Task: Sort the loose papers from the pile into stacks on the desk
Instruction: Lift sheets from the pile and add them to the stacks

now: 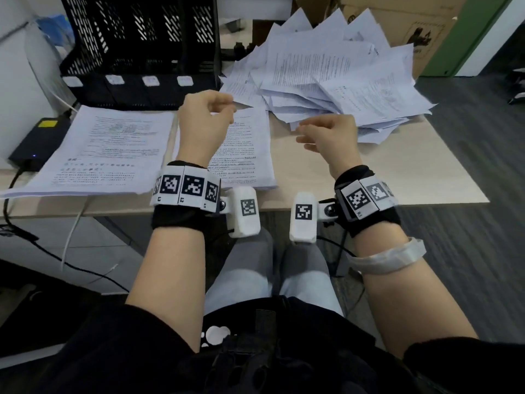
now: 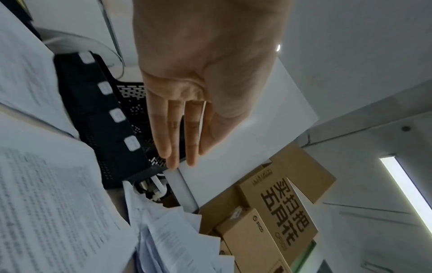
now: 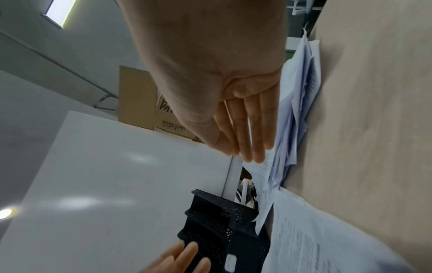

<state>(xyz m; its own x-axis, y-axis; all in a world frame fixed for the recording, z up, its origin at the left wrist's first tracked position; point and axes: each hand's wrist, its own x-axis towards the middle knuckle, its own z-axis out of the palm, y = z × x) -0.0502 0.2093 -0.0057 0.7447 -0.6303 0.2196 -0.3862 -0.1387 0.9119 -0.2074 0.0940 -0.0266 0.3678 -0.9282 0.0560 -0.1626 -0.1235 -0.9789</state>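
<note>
A messy pile of loose printed papers (image 1: 341, 75) lies at the back right of the desk (image 1: 412, 177). Two neater stacks lie flat in front: one on the left (image 1: 108, 149) and one in the middle (image 1: 247, 149). My left hand (image 1: 218, 109) hovers over the top of the middle stack and holds nothing. My right hand (image 1: 315, 135) hovers beside the pile's near left edge, also empty. In the wrist views the left hand's fingers (image 2: 177, 138) and the right hand's fingers (image 3: 247, 140) are straight and together, with the pile (image 3: 297, 110) just beyond the right hand.
A black mesh file organizer (image 1: 142, 46) stands at the back left behind the stacks. Cardboard boxes (image 1: 412, 24) rise behind the pile. A black power adapter (image 1: 37, 143) with cables sits at the desk's left edge. Bare desk shows in front of the pile.
</note>
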